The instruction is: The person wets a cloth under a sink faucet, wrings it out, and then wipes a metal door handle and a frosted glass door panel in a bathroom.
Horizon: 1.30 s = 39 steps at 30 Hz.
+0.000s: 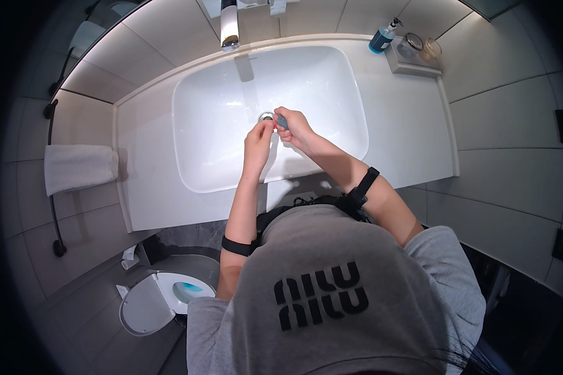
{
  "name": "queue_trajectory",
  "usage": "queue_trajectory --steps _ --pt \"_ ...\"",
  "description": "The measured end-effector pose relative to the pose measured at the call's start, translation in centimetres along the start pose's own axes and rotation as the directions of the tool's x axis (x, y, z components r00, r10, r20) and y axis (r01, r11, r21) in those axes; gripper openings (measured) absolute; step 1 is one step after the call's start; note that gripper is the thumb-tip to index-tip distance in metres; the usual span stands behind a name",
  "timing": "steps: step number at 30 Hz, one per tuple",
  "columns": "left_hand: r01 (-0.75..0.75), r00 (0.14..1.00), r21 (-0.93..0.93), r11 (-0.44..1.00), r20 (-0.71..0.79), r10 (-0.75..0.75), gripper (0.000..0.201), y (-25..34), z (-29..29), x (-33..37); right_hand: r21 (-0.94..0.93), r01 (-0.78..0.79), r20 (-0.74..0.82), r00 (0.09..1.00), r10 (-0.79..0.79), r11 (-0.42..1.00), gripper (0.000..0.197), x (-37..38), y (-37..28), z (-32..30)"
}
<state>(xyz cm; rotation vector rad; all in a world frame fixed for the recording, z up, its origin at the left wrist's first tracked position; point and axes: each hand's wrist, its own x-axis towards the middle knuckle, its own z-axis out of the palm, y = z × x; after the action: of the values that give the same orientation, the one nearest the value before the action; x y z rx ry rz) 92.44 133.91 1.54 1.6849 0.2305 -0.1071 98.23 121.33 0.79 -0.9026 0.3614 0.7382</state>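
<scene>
Both my hands are over the white sink (pixel 213 150), close to its drain (pixel 266 116). My right hand (pixel 297 128) is closed round a small blue-grey thing (pixel 283 122), mostly covered by the fingers, so its kind does not show. Just left of it, my left hand (pixel 256 144) has its fingers pressed together by the drain's near edge. Whatever those fingertips pinch, if anything, is too small to make out. The two hands almost meet at the fingertips.
A chrome faucet (pixel 229 28) reaches over the sink's back. At the back right stand a blue soap pump bottle (pixel 381 39) and a box (pixel 413 64) with glass jars. A white towel (pixel 80 167) hangs on a rail at left, above a toilet (pixel 162 300) with its lid up.
</scene>
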Motion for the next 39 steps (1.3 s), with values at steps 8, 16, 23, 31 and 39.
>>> queue_trajectory --steps 8,16,23,31,39 --pt "-0.076 0.99 0.147 0.986 -0.107 0.092 0.032 1.2 0.9 -1.9 0.047 -0.018 0.225 0.974 0.007 0.999 0.04 -1.4 0.0 -1.2" --pt "-0.172 0.984 -0.082 0.982 -0.071 0.166 0.017 1.2 1.6 -2.7 -0.359 0.086 0.276 0.961 0.018 0.93 0.042 -5.6 -2.1 -2.0" --pt "0.162 0.986 -0.488 0.858 0.053 -0.156 0.015 1.8 1.6 -3.3 -0.583 0.335 0.295 0.936 -0.191 0.74 0.039 -6.0 -3.2 -3.8" --pt "0.207 0.978 -0.653 0.729 0.149 -0.144 0.01 2.2 1.5 -4.5 -0.615 0.407 0.36 0.907 -0.219 0.676 0.032 -7.1 -3.8 -3.7" --pt "0.224 0.971 -0.574 0.788 0.203 -0.128 0.018 2.8 2.0 -4.5 -0.761 0.426 0.414 0.9 -0.14 0.49 0.029 -8.9 -3.8 -2.2"
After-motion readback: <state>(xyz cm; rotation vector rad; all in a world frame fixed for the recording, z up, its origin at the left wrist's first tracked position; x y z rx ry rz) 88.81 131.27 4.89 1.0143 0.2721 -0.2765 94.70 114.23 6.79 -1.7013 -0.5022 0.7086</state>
